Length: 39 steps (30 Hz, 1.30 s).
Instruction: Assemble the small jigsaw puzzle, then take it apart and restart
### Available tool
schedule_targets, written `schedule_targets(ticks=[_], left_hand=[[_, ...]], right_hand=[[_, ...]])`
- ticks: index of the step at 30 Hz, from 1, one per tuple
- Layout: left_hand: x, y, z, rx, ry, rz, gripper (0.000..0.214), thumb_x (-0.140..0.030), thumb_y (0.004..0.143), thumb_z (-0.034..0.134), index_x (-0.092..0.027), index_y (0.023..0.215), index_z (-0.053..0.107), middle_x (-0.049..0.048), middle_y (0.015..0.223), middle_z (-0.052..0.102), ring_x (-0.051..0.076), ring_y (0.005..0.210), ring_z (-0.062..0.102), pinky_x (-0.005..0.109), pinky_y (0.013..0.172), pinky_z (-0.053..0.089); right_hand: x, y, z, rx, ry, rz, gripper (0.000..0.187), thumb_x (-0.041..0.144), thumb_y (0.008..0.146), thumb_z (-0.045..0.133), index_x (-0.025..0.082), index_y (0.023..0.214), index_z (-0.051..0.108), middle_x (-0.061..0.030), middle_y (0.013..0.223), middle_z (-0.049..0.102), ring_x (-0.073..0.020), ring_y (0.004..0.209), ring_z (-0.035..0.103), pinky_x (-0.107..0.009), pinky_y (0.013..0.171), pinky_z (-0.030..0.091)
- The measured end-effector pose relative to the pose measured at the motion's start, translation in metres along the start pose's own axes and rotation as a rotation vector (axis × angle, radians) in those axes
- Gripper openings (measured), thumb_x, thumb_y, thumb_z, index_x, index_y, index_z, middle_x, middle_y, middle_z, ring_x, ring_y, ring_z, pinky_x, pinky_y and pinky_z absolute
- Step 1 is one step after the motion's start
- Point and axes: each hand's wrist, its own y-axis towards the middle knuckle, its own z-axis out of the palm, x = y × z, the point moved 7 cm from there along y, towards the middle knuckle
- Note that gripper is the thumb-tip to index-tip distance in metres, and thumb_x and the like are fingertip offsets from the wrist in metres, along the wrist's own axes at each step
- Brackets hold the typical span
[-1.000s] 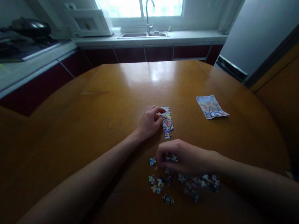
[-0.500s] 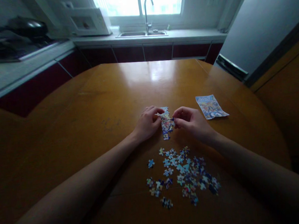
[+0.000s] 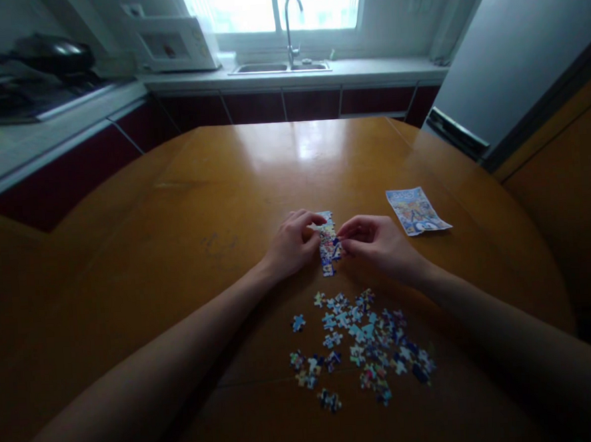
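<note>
A narrow strip of joined jigsaw puzzle [image 3: 328, 236] lies on the wooden table between my hands. My left hand [image 3: 295, 239] holds the strip by its left side, fingertips on its upper part and thumb at its left edge. Pinched in my right hand [image 3: 369, 240] is a small dark blue puzzle piece [image 3: 336, 242], held at the strip's right edge. My fingers partly cover this piece, and I cannot tell whether it is locked in. Nearer to me lies a spread of loose puzzle pieces [image 3: 367, 333], several of them light blue.
A creased picture sheet [image 3: 418, 211] lies to the right of my right hand. The wooden table [image 3: 213, 179] has a rounded edge. Beyond it are a counter with a sink [image 3: 261, 68], a stove with a dark pan [image 3: 55, 54], and a fridge [image 3: 505, 55] at right.
My right hand has shifted slightly left and toward me, bringing the dark blue piece against or over the strip's right edge. My left hand stays in place.
</note>
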Motion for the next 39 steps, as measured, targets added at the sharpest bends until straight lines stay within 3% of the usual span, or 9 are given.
schedule_targets(ticks=[6,14,23,26,30,39], left_hand=[[-0.014,-0.002,0.003,0.192,-0.106,0.162,0.025,-0.025,0.09,0.066,-0.026,0.115,0.067,0.0059,0.116,0.067,0.026,0.116,0.056,0.048,0.105,0.045],[-0.017,-0.006,0.008,0.303,-0.054,0.217,0.039,-0.025,0.087,0.071,-0.029,0.124,0.064,0.0073,0.129,0.061,0.028,0.127,0.049,0.05,0.112,0.039],[-0.014,-0.007,0.009,0.301,-0.024,0.25,0.045,-0.024,0.084,0.073,-0.029,0.127,0.061,0.008,0.132,0.059,0.028,0.129,0.048,0.051,0.113,0.038],[-0.014,-0.008,0.01,0.303,-0.021,0.25,0.045,-0.023,0.084,0.072,-0.028,0.127,0.061,0.0079,0.133,0.058,0.029,0.129,0.048,0.051,0.113,0.038],[-0.014,-0.008,0.01,0.296,-0.022,0.257,0.047,-0.023,0.083,0.073,-0.028,0.128,0.06,0.0085,0.134,0.057,0.029,0.13,0.048,0.051,0.113,0.038],[-0.011,-0.008,0.011,0.293,-0.014,0.266,0.051,-0.022,0.083,0.072,-0.028,0.132,0.057,0.0091,0.135,0.057,0.029,0.13,0.048,0.05,0.114,0.038]], right_hand=[[0.004,-0.001,-0.007,-0.048,-0.121,0.001,0.01,0.023,0.074,0.072,0.017,0.082,0.074,-0.0049,0.078,0.074,-0.0168,0.072,0.066,-0.033,0.07,0.055],[0.001,-0.002,-0.001,-0.029,-0.253,-0.073,0.008,0.018,0.078,0.067,0.018,0.079,0.074,-0.0055,0.079,0.075,-0.0185,0.075,0.068,-0.034,0.074,0.055],[-0.018,-0.007,0.016,0.028,-0.269,-0.074,0.015,0.016,0.082,0.066,0.015,0.094,0.074,-0.0071,0.088,0.074,-0.0172,0.077,0.067,-0.034,0.076,0.055],[-0.018,-0.007,0.016,0.041,-0.255,-0.069,0.019,0.014,0.081,0.066,0.015,0.099,0.072,-0.0051,0.084,0.071,-0.0158,0.073,0.064,-0.031,0.069,0.054],[-0.014,-0.007,0.016,0.028,-0.291,-0.046,0.019,0.013,0.079,0.065,0.016,0.097,0.069,-0.002,0.078,0.066,-0.0137,0.064,0.058,-0.028,0.06,0.049],[-0.012,-0.003,0.016,-0.045,-0.499,-0.08,0.023,0.005,0.071,0.063,0.017,0.091,0.066,-0.0056,0.095,0.063,-0.0141,0.071,0.057,-0.028,0.063,0.049]])
